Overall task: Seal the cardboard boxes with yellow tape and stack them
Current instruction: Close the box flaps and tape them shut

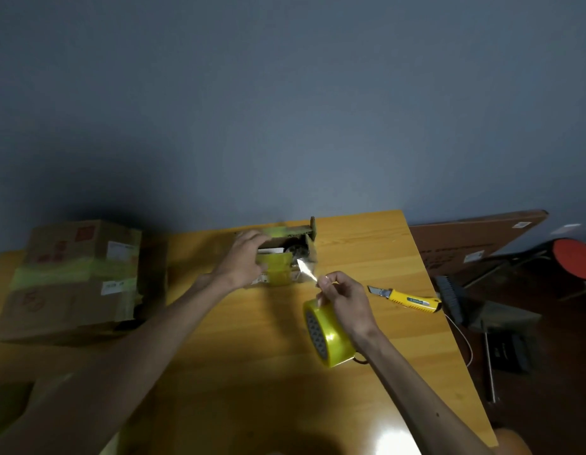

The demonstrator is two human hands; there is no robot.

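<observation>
Inspection at the table [259, 372]: my left hand [247, 262] grips the small box [285, 267] at the far middle, fingers bent over its top; 1 flap at the right end stands open. My right hand [346, 300] pinches the tape [306, 270], a strip drawn taut to the box's right end. The roll [329, 334] sits under that palm, above the table; whether the lower fingers hold it, I cannot tell. A stack [75, 280] of 2 taped boxes stands at far left. A knife [405, 298] lies right of my right hand.
</observation>
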